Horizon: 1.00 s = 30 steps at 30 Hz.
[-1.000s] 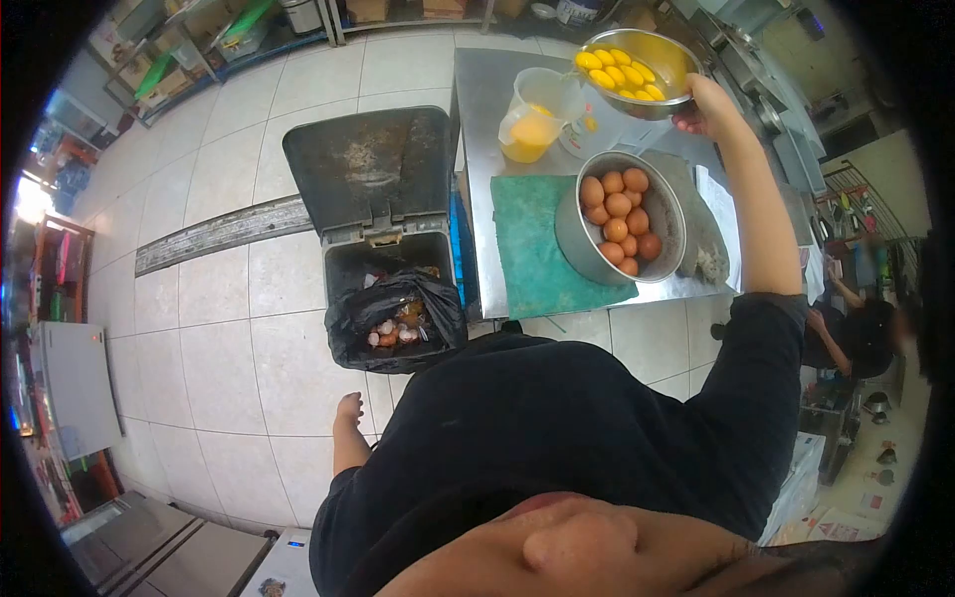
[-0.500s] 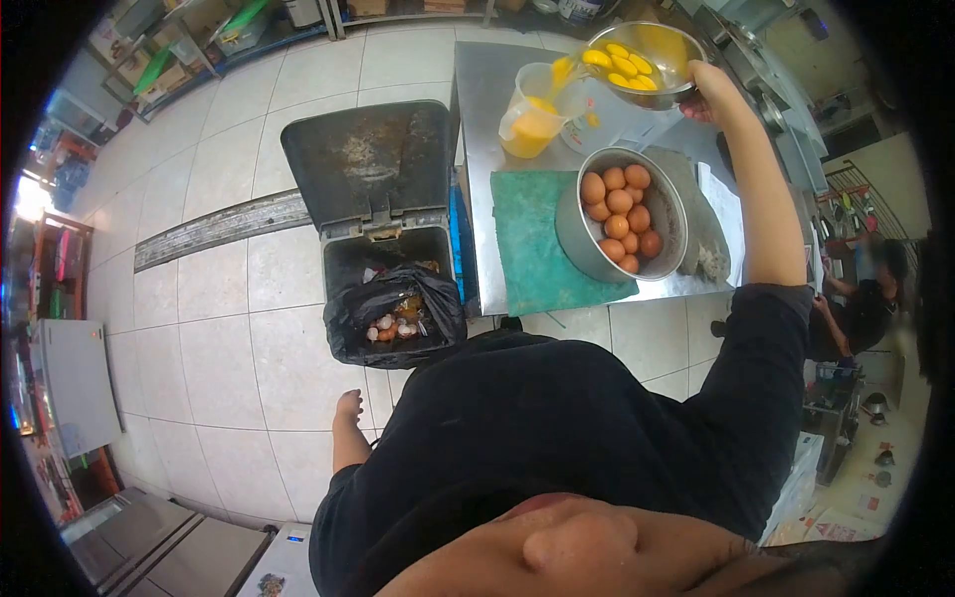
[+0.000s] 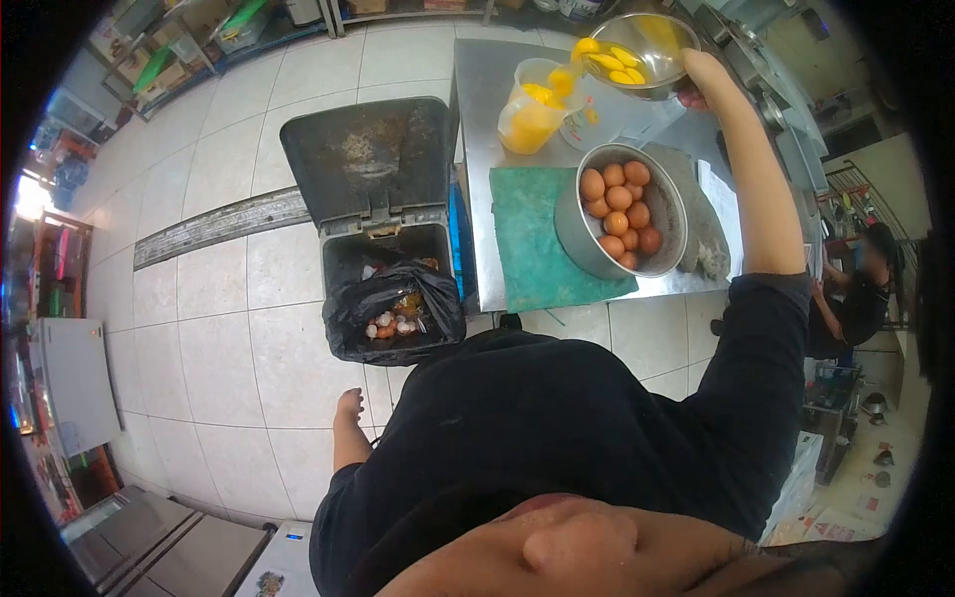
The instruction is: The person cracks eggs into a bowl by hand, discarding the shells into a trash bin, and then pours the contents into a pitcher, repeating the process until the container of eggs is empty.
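Observation:
My right hand (image 3: pixel 699 80) grips the rim of a steel bowl (image 3: pixel 668 38), which is tilted to the left. Egg yolks (image 3: pixel 619 65) in it slide over the lip and fall into a clear plastic jug (image 3: pixel 519 109), where yellow egg has collected. A round metal pot (image 3: pixel 665 214) of brown eggs (image 3: pixel 617 199) stands nearer to me on a green cloth (image 3: pixel 527 239). Down at my side, my left hand (image 3: pixel 350 403) hangs with loosely bent fingers, holding nothing.
A bin (image 3: pixel 368 149) with its lid up stands left of the steel table (image 3: pixel 482 80); eggshells (image 3: pixel 393 323) lie in its black bag (image 3: pixel 348 343). A translucent container (image 3: pixel 592 119) sits behind the pot. Another person (image 3: pixel 860 294) is at the far right.
The bowl has tipped further and shifted slightly left and up. More yolks have left it for the jug, with fewer remaining in the bowl. My left hand stays where it was.

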Motion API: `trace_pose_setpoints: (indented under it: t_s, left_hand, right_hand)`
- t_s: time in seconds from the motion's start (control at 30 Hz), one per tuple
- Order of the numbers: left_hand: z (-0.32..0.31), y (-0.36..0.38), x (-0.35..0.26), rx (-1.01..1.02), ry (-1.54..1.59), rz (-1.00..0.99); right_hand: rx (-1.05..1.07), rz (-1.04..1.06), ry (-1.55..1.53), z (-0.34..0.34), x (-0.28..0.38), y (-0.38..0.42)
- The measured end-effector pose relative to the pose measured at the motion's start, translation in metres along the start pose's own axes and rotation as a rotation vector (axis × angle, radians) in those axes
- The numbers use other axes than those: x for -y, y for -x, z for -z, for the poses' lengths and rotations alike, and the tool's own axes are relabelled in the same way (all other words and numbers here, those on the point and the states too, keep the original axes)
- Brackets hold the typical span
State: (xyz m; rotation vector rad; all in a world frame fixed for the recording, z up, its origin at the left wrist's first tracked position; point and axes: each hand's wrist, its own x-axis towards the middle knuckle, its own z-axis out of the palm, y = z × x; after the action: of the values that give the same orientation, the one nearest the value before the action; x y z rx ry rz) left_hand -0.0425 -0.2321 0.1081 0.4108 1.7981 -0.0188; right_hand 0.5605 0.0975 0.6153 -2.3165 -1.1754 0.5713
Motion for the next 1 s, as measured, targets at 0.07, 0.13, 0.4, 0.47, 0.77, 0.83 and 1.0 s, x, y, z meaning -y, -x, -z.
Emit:
trace_pose_setpoints:
  t_s: [0.07, 0.13, 0.4, 0.47, 0.77, 0.83, 1.0]
  left_hand:
    - [0.0, 0.002, 0.0, 0.001, -0.013, -0.009]
    - [-0.001, 0.004, -0.001, -0.005, -0.013, -0.004]
    - [-0.001, -0.002, 0.005, -0.03, -0.018, -0.045]
    - [-0.001, 0.0, 0.005, -0.025, -0.014, -0.04]
    - [0.001, -0.002, 0.006, -0.017, 0.01, -0.011]
    - [0.003, -0.004, 0.007, -0.011, 0.021, -0.02]
    - [0.009, -0.002, 0.012, -0.022, 0.033, -0.021]
  right_hand:
    - [-0.011, 0.002, 0.002, -0.002, -0.003, -0.015]
    - [-0.022, 0.004, 0.005, -0.004, 0.0, -0.013]
    - [-0.05, 0.053, 0.175, -0.006, 0.015, -0.016]
    - [-0.061, 0.078, 0.184, -0.008, 0.018, -0.011]
    - [-0.195, 0.231, 0.308, -0.023, 0.04, 0.02]
    - [-0.276, 0.261, 0.3, -0.027, 0.044, 0.027]
    - [-0.338, 0.295, 0.408, -0.044, 0.045, 0.023]
